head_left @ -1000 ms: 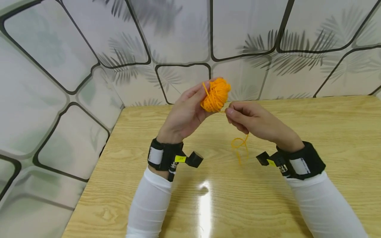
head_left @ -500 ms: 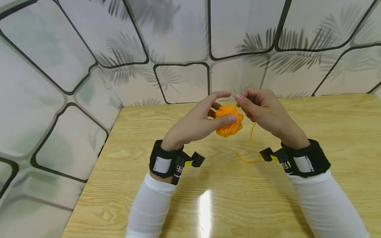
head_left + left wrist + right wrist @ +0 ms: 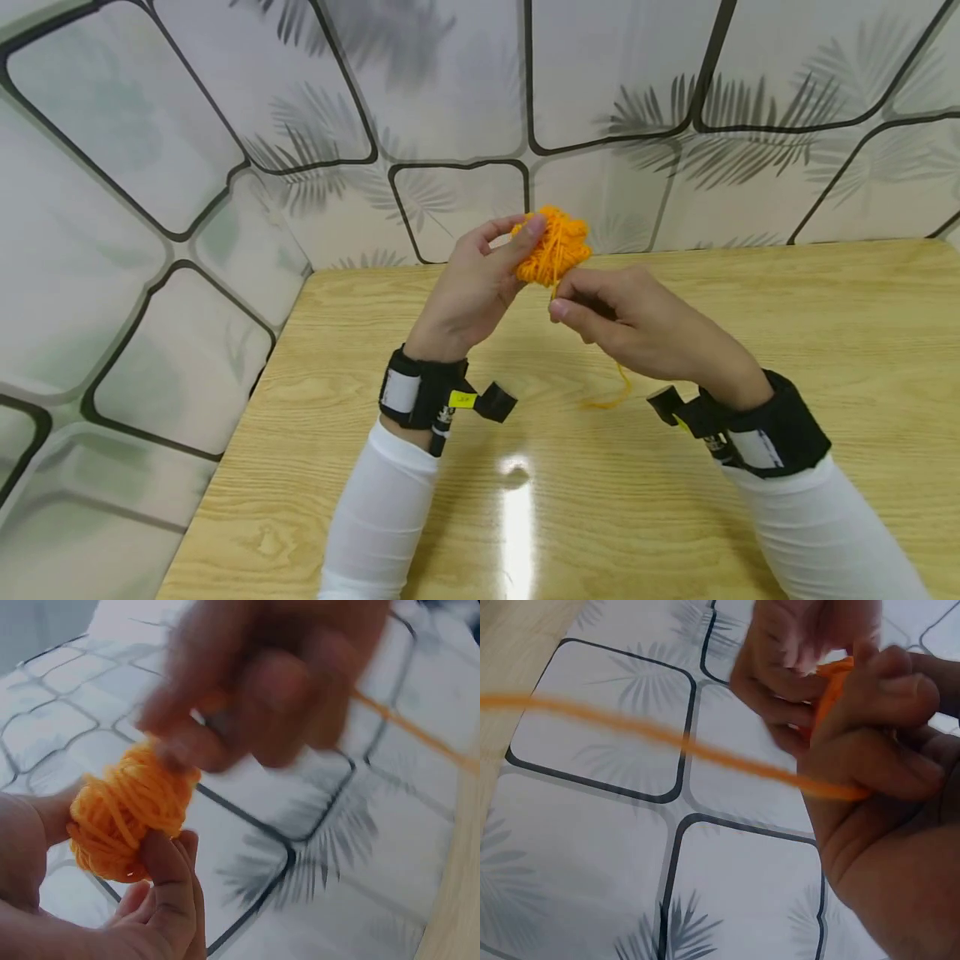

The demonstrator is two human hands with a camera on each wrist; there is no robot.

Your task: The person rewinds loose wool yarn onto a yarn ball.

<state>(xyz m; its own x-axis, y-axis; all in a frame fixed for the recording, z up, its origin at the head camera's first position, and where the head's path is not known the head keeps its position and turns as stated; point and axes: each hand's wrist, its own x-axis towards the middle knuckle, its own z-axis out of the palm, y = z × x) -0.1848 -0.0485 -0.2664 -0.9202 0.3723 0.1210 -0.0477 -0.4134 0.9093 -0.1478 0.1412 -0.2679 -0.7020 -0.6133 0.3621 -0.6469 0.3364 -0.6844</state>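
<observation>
An orange ball of yarn [image 3: 557,250] is gripped by my left hand [image 3: 480,287], with the thumb across its near face and the fingers behind it. Loose strands wrap over the ball's surface, plain in the left wrist view. Just below and to the right, my right hand [image 3: 637,321] pinches the strand between thumb and forefinger, close to the ball. From under that hand the yarn's loose tail [image 3: 624,387] hangs and curls over the table. In the right wrist view the tail [image 3: 652,733] runs out leftward from the curled fingers.
The light wooden table [image 3: 337,517] spreads beneath both hands and ends at a wall panel [image 3: 465,208] with dark lines and leaf prints. Each wrist wears a black strap with a small camera, the left strap [image 3: 420,396] and the right strap [image 3: 772,425].
The ball first dipped right and down with its near face turned, then came back up and left. My right hand swung over the top and down to the ball's lower right, still pinching the yarn.
</observation>
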